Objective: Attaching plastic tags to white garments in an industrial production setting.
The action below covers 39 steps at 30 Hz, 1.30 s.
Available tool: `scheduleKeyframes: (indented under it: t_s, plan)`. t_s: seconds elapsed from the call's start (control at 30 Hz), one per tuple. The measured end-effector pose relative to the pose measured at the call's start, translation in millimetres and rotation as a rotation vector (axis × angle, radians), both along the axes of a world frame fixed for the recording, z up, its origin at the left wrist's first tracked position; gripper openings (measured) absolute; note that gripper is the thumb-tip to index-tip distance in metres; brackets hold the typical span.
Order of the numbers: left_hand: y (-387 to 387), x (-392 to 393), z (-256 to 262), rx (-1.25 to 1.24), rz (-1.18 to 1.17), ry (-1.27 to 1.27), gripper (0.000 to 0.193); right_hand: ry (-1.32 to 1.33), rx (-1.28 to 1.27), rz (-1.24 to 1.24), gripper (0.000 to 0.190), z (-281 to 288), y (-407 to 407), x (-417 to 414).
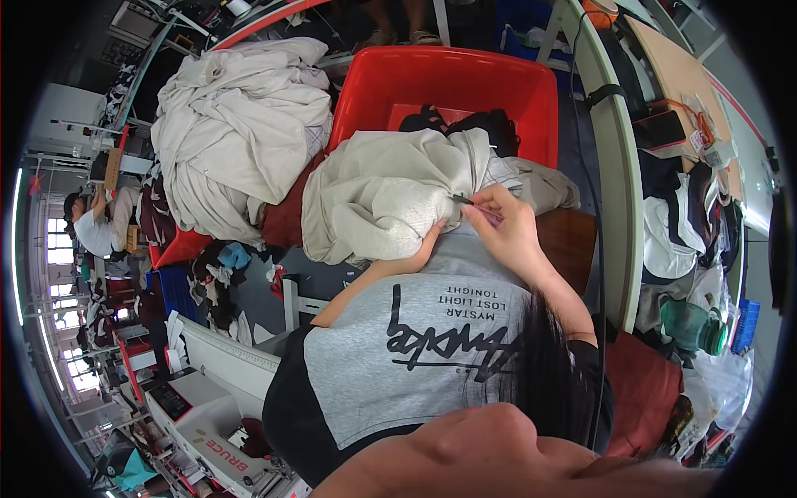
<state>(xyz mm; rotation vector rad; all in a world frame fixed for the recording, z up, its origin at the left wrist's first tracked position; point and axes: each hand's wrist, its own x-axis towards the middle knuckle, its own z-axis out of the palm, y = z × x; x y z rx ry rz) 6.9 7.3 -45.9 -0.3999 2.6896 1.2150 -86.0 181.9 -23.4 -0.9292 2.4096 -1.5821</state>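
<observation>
A beige fabric garment (380, 199) lies bunched over my lap and the near edge of a red plastic bin (436, 59). My left hand (429, 244) is under its near side, thumb showing, the cloth pinched up over the fingers; most fingers are hidden. Between the thumb and fingers of my right hand (498, 215) is a small slim tool (476, 208) with a dark tip and a purplish handle. The tip touches the cloth just right of my left thumb. Black cloth (482, 124) lies in the bin.
A large heap of beige garments (230, 137) stands left of the bin. At lower left is a Bruce sewing machine (218, 429). A table edge (616, 187) with a hanging cable runs along the right. Another person (103, 218) sits far left; a person's feet (405, 37) show beyond the bin.
</observation>
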Motion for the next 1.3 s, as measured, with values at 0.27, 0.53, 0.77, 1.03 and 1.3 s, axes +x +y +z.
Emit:
scheduleKeyframes:
  t_s: [0.27, 0.53, 0.77, 1.03, 1.3]
  plan:
    - [-4.4, 0.8, -23.5, -0.038, -0.014, 0.256, 0.073, -0.353, -0.354, -0.016, 0.017, -24.7, -2.6, -16.6]
    - [-4.0, -1.7, -24.0, 0.01, -0.031, 0.218, 0.073, 0.071, -0.073, 0.104, 0.016, -22.8, -13.3, -39.7]
    - [-7.7, 5.8, -19.8, 0.108, -0.052, 0.245, 0.07, 0.013, -0.089, -0.05, 0.015, -51.3, -45.1, -47.0]
    - [-3.9, 6.5, -7.9, 0.402, 0.088, 0.054, 0.073, -0.054, 0.082, 0.027, 0.017, -32.8, -24.6, -46.2]
    - [-3.7, 6.7, -18.5, 0.004, -0.036, 0.378, 0.059, 0.05, -0.021, 0.008, 0.029, -2.8, 9.3, -18.2]
